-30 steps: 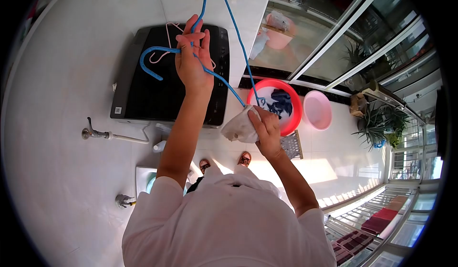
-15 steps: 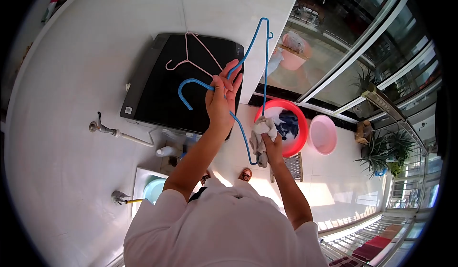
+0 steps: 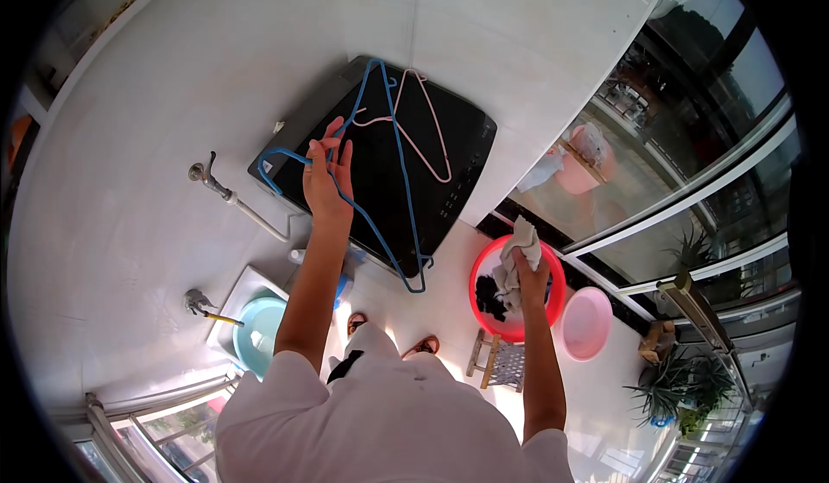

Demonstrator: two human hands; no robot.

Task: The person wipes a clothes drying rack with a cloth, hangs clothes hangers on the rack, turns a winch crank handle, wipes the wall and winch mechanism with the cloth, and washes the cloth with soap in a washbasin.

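Here, left hand (image 3: 330, 191) grips blue hanger (image 3: 405, 181); right hand (image 3: 531, 281) clutches grey cloth (image 3: 520, 248); label (image 3: 267, 167) on black machine (image 3: 371, 159) illegible.

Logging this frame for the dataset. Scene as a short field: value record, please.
left grip: left hand holds blue hanger
right grip: right hand holds grayish cloth
cloth to blue hanger: apart
on black appliance: pale pink hanger
red basin: dark fabric inside
beside red basin: pink basin
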